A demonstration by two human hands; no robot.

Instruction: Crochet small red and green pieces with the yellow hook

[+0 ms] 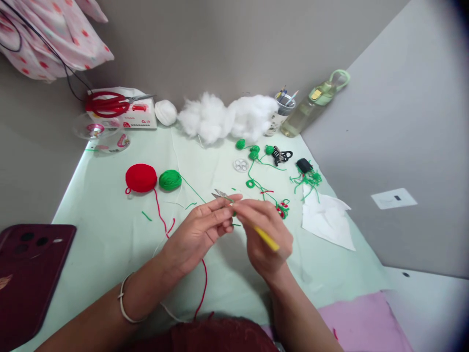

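My left hand (205,227) is closed, thumb and fingers pinching a small bit of green yarn work that is mostly hidden by the fingers. My right hand (267,232) grips a crochet hook by its yellow handle (266,238), its tip meeting the green yarn at the left fingertips. Pointed metal blades (221,194) show just beyond the left fingers; the rest of them is hidden. A green yarn ball (170,180) trails a strand toward my hands. Left of it sits a red yarn ball (141,178), its strand running under my left forearm.
Green crocheted pieces (254,152) and a black claw clip (282,155) lie beyond my right hand. White stuffing (207,117), a pen cup (280,115) and a bottle (311,105) line the wall. Red-handled scissors (108,104) rest against a box (141,117). A phone (34,278) is near left.
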